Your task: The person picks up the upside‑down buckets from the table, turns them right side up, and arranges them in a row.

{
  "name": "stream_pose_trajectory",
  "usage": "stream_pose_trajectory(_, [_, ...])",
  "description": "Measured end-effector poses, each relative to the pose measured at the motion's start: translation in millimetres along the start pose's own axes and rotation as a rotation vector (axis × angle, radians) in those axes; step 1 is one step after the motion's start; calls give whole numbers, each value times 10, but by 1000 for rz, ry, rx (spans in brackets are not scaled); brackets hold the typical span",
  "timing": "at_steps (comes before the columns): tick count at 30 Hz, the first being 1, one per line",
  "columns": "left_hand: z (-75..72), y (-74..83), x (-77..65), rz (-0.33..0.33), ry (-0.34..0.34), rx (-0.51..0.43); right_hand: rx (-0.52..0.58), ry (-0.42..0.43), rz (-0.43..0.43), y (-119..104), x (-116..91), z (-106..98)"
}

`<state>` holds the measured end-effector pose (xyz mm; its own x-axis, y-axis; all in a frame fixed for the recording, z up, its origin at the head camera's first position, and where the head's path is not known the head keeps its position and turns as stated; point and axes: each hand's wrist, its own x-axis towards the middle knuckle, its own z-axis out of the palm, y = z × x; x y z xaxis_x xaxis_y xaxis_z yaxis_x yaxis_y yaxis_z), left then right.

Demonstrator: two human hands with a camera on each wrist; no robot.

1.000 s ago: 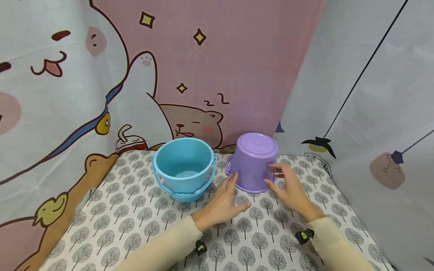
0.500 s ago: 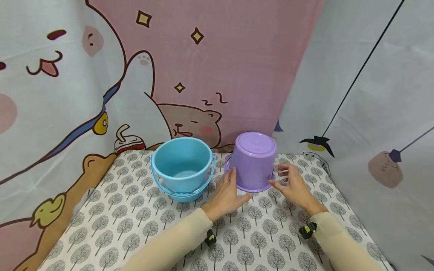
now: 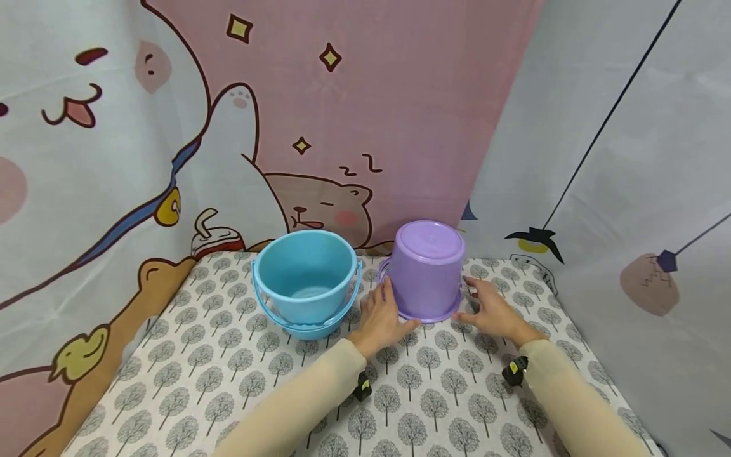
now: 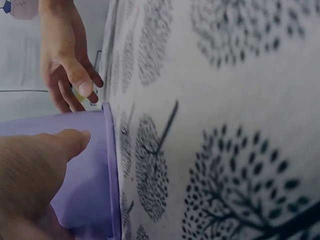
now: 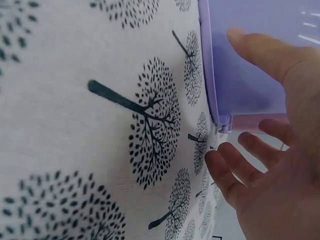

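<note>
A purple bucket (image 3: 428,273) stands upside down on the table at the back, its base facing up. My left hand (image 3: 379,320) is at its left side, fingers along the wall and thumb out in front; whether they touch, I cannot tell. On the right, my right hand (image 3: 495,312) is spread beside the lower rim, with thumb and fingers apart in the right wrist view. Part of the purple handle shows at the bucket's left. To the left of my left hand, a light blue bucket (image 3: 305,304) stands upright with its handle hanging down in front.
A white cloth (image 3: 240,381) printed with grey trees covers the table. Behind it hangs a pink and white cartoon curtain (image 3: 422,114), close to the buckets. A pale curtain (image 3: 617,158) borders the right side.
My left hand has moved right and slightly forward, up to the purple bucket's side. My right hand has shifted a little outward around its right side. The buckets stay in place.
</note>
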<state>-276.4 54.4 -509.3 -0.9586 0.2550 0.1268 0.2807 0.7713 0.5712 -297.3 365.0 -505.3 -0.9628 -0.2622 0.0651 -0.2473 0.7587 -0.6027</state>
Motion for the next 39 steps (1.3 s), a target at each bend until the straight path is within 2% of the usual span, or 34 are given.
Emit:
stream_pose_trajectory(6, [65, -24, 89, -67, -36, 3, 11, -36, -52, 84, 139, 27])
stream_pose_trajectory(11, [82, -20, 107, -82, -39, 5, 62, -65, -73, 134, 223, 63])
stream_pose_trajectory(18, [136, -82, 145, -64, -1, -33, 85, -84, -55, 132, 269, 84])
stream_pose_trajectory(24, [69, -33, 150, -78, -43, -36, 56, -78, -10, 126, 271, 90])
stream_pose_trajectory(39, [103, -62, 200, -51, -37, -77, 89, -70, -31, 229, 288, 94])
